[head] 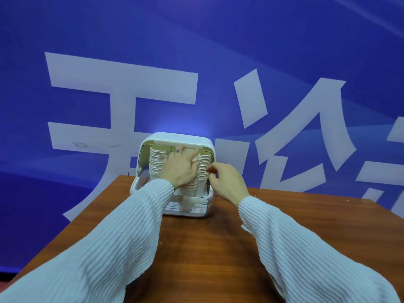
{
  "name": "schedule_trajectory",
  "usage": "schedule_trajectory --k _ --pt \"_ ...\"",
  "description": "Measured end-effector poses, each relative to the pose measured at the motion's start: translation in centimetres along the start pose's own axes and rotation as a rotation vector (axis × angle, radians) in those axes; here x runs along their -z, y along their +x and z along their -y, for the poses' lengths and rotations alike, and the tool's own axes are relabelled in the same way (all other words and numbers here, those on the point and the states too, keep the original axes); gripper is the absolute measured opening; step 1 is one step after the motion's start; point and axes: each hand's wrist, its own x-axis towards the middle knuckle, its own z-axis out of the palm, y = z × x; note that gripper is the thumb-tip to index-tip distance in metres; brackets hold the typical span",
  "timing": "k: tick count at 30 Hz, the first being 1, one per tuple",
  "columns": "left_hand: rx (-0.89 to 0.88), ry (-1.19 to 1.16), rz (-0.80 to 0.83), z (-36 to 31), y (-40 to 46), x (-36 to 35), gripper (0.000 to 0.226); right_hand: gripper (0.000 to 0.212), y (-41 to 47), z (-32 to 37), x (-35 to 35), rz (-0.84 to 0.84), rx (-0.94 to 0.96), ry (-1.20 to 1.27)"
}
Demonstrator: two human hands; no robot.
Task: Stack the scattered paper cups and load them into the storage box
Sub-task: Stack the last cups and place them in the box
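Two hands: both up at the open front of the storage box [175,137], w/ ribbed pale sleeves [122,232] running back to the camera.
Box: white, rounded corners, stands at the far edge of the brown wood surface [207,248]; front open, slotted tray at the bottom front.
Cups: paper cups [156,162] sit nested in tall stacks inside the box, rims showing as fine ridges; one stack at the left wall, another [204,166] toward the right wall; bottom of a stack pokes out low at the front by the tray.
Left hand [180,167]: laid flat across the front of the stacks, fingers spread and pressed on the cups, not closed round anything; dark marks or rings on the fingers near the top of the box, can't tell which.
Right hand [227,182]: at the right side of the box opening, fingers curled in at the edge of the right stack; touching the rims; whether it's actually pinching a cup, can't tell.
Backdrop: blue wall [218,40] w/ big pale characters behind the surface.
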Motion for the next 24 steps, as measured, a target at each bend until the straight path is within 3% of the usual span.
schedule_trajectory --k 3,5,8,13,17,20,24 --pt "-0.01 0.232 0.043 0.8 -1.3 -1.8 0.059 0.03 0.2 -1.0 0.1 -0.007 -0.01 -0.006" --pt "0.024 0.163 0.049 1.5 -2.5 -3.0 0.07 0.029 0.4 -1.3 0.0 -0.033 -0.04 0.034" --pt "0.078 -0.055 0.073 2.0 -2.5 -3.2 0.064 0.028 1.0 -1.3 -0.5 -0.05 -0.074 0.085" --pt "0.117 -0.045 -0.019 3.3 -1.9 -1.9 0.067 0.03 2.1 -0.1 -1.1 -0.094 -0.063 0.139" --pt "0.121 -0.062 -0.002 4.5 -1.8 -2.1 0.073 0.032 3.5 0.9 -1.5 -0.118 -0.057 0.127" --pt "0.136 -0.139 -0.044 4.7 -1.9 -2.7 0.082 0.044 4.6 1.8 -1.8 -0.141 -0.013 0.053" --pt "0.156 -0.188 -0.119 5.1 -2.5 -3.3 0.085 0.064 6.7 2.9 -2.2 -0.038 0.115 -0.18"
